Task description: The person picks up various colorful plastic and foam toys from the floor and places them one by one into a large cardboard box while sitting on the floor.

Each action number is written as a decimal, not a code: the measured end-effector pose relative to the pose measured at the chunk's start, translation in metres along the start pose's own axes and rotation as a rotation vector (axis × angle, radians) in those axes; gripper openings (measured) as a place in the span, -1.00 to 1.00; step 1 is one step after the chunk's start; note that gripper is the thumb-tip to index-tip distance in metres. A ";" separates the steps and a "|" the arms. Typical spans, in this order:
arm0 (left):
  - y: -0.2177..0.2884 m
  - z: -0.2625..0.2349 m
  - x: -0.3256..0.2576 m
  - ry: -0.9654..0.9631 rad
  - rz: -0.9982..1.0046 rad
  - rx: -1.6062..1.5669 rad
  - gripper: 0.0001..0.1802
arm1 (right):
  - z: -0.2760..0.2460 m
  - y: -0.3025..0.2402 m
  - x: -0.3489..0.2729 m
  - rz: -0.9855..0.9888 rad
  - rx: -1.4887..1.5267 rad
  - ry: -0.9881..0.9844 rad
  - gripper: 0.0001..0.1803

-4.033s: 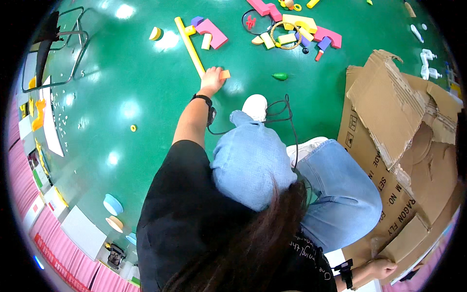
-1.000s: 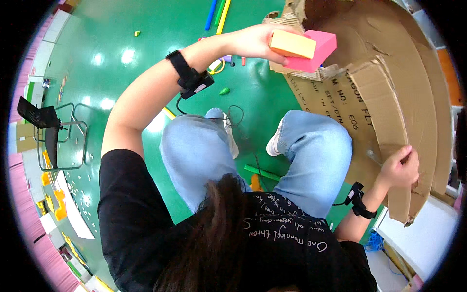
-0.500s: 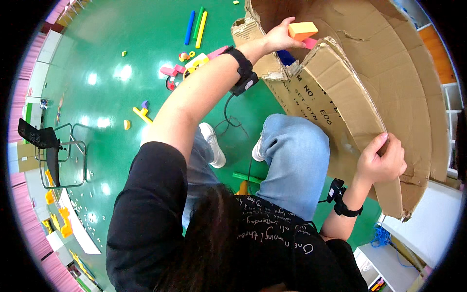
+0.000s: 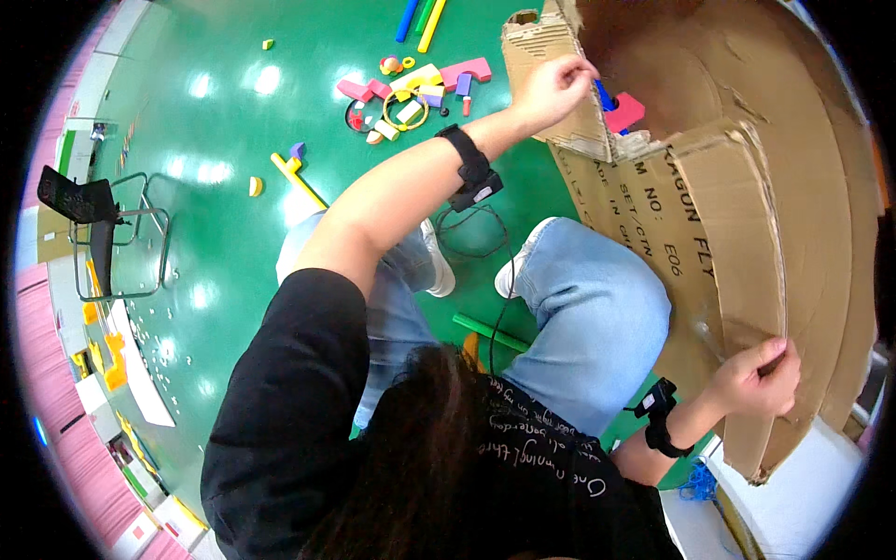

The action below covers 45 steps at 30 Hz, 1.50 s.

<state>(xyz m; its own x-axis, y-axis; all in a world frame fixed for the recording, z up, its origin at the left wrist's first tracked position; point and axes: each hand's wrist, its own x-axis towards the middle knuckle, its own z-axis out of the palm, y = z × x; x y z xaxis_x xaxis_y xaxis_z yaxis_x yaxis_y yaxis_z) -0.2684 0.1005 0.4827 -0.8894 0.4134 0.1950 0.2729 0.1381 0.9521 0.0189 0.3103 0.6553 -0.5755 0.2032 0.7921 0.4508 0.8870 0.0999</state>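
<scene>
Cardboard box (image 4: 747,215): left hand (image 4: 553,91) curled on its flap edge, right hand (image 4: 761,378) pinching another flap.

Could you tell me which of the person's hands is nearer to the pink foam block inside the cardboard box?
The left. The left hand rests on the box's flap edge, just beside the pink foam block. The right hand grips a lower flap of the cardboard box, far from the block.

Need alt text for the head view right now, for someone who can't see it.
A seated person's left hand grips the top flap of a big cardboard box while the right hand holds its near flap. Pink and blue foam blocks lie inside; more foam shapes are scattered on the green floor.
</scene>
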 end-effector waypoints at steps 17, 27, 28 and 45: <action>-0.301 -0.189 -0.135 0.466 -0.855 0.874 -0.66 | -0.010 0.053 -0.009 0.096 0.036 0.102 -0.62; -0.325 -0.200 -0.136 0.214 -1.042 0.978 -0.19 | -0.007 0.073 -0.010 0.352 0.163 0.117 -0.62; -0.320 -0.190 -0.133 0.200 -1.038 0.967 -0.19 | -0.009 0.075 -0.010 0.354 0.164 0.125 -0.62; -0.282 -0.199 -0.144 0.359 -0.715 0.940 -0.65 | 0.004 0.050 -0.015 0.410 0.123 0.150 -0.57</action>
<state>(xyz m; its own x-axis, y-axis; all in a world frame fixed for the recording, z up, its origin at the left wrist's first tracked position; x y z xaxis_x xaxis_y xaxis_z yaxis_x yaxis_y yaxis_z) -0.2903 -0.1770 0.2334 -0.9569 -0.2709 -0.1048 -0.2904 0.8860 0.3614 0.0476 0.3527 0.6460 -0.2569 0.4937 0.8308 0.5312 0.7903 -0.3054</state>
